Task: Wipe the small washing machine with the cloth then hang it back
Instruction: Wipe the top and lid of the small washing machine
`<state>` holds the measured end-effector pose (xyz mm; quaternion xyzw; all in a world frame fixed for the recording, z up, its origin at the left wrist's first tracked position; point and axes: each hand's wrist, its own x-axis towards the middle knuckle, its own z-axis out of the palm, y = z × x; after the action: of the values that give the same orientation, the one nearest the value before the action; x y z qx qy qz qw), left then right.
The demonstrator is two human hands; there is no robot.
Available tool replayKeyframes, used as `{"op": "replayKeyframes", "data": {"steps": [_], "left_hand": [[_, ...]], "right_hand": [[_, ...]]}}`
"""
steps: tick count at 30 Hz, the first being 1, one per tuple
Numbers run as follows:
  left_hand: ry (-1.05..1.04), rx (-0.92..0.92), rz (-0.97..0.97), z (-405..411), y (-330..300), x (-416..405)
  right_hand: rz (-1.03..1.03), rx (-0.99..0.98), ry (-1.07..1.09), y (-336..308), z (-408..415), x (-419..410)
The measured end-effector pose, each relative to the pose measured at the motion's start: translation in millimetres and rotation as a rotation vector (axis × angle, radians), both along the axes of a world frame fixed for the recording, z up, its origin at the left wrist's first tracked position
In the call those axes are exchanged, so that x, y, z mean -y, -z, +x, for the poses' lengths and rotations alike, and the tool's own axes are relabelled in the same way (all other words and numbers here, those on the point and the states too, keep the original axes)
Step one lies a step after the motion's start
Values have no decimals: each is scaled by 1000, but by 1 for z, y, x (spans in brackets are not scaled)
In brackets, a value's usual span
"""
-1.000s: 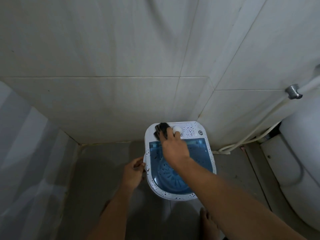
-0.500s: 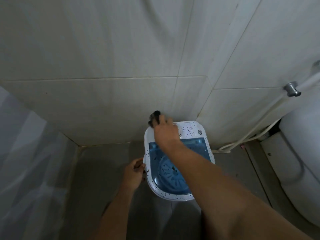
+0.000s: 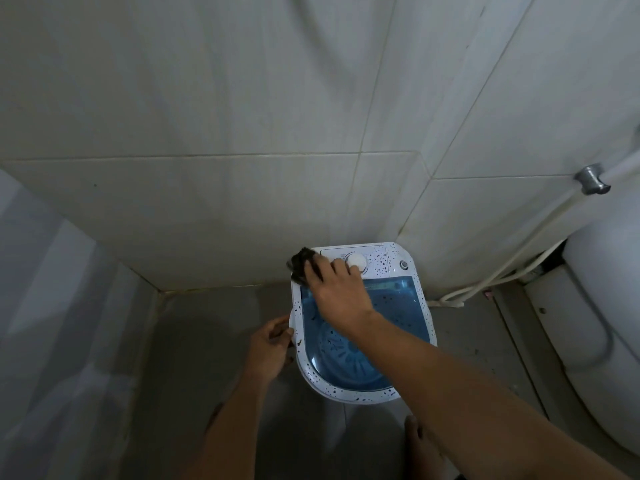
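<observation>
Right hand (image 3: pixel 337 289) presses dark cloth (image 3: pixel 302 268) w/ fingers curled over it, at back-left corner of washing machine (image 3: pixel 424 306) top. Left hand (image 3: pixel 270 348) grips its left rim. Step: wiping control panel; next prob. sweep across toward dial (image 3: pixel 356 261).

Black cloth (image 3: pixel 302 265); white, dark-speckled washing machine (image 3: pixel 382 261) with translucent blue lid (image 3: pixel 401 306).
</observation>
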<state>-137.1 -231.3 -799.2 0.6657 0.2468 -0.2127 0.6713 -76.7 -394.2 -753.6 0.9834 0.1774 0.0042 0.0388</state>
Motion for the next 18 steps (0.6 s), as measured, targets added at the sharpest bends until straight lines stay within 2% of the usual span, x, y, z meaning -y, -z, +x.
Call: {"op": "replayKeyframes", "data": {"steps": [2,4,6,9,11,13,16,18], "left_hand": [[-6,7,-12,0,-1,1],[2,20,13,-1,-2,2],[14,17,48,-2,0,3],[45,15,72,-2,-3,2],[58,10,85,-2,-6,1],[62,7,83,-3,-5,1],[46,8,60,-1,-2,1],[32,3,49,-1,-1,1]], "right_hand": [[-23,-6,-121,-1,-4,4],[-65,3,-152,-11,10,7],[-65,-20,-21,-22,33,1],[82,-113,342,-31,61,-12],[156,-142,420,-29,61,-17],[150,-101,333,-22,43,-15],[64,-43,-2,-8,5,-5],[1,-25,-140,-4,-1,7]]}}
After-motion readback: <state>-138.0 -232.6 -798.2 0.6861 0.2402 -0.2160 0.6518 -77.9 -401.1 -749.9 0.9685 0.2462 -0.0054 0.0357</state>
